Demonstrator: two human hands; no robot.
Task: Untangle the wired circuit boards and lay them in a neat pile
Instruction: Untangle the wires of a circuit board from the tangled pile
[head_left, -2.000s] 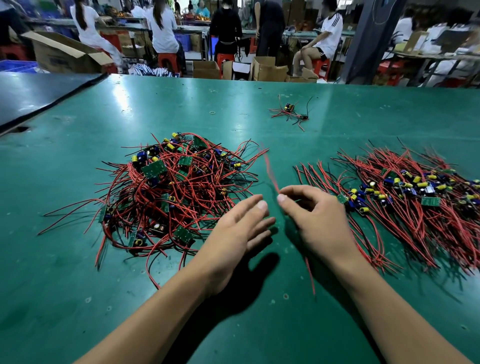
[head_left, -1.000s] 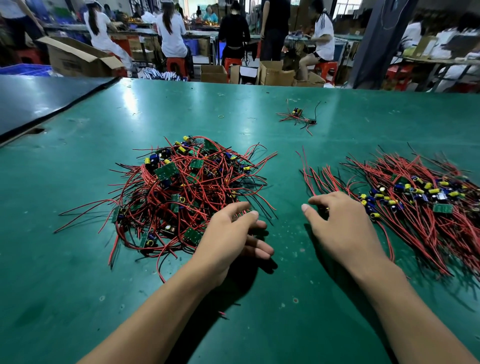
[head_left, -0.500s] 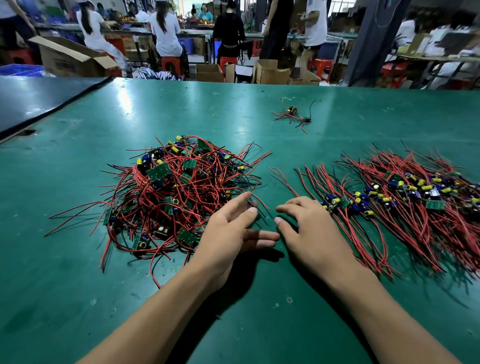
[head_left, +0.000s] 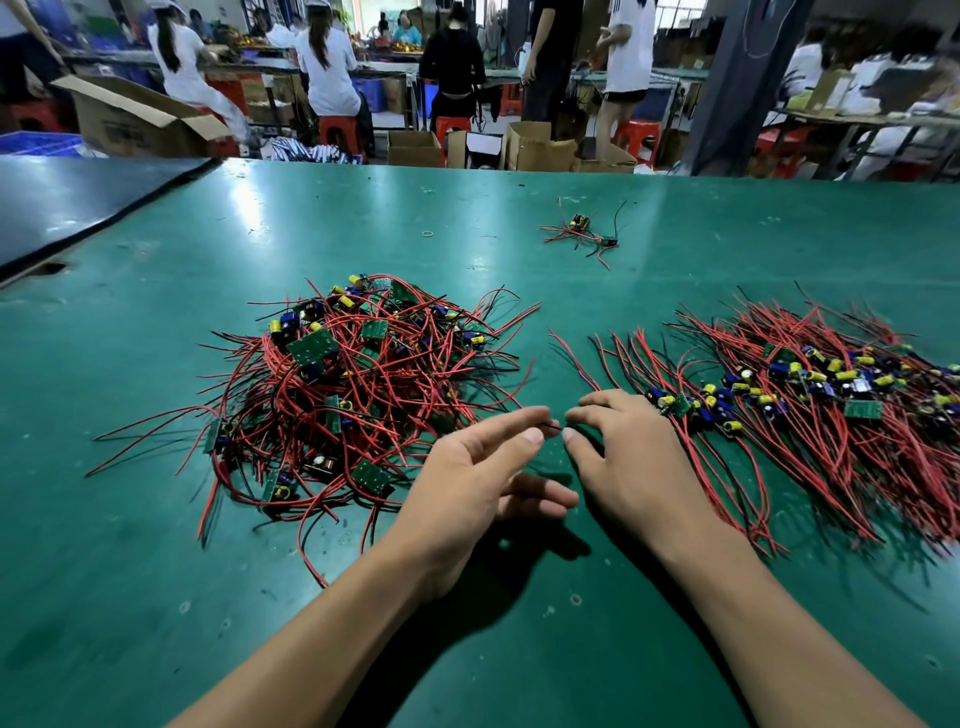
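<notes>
A tangled heap of small green circuit boards (head_left: 358, 384) with red and black wires lies left of centre on the green table (head_left: 156, 597). To the right, a combed pile of boards (head_left: 800, 384) lies with its wires running roughly parallel. My left hand (head_left: 478, 483) is at the heap's near right edge, its thumb and forefinger pinching a thin black wire (head_left: 551, 427). My right hand (head_left: 628, 467) rests beside it at the left end of the combed pile, fingers loosely curved. Its thumb and forefinger are at the wire's tip, with nothing plainly held.
A small stray bundle of wired boards (head_left: 579, 234) lies farther back, with a rubber band (head_left: 427, 234) to its left. A black table top (head_left: 78, 208) adjoins on the far left. Beyond the far edge are cardboard boxes (head_left: 135, 119), red stools and several people.
My right hand has come back left from the combed pile to meet my left hand. My left forefinger and thumb have closed on a black wire end.
</notes>
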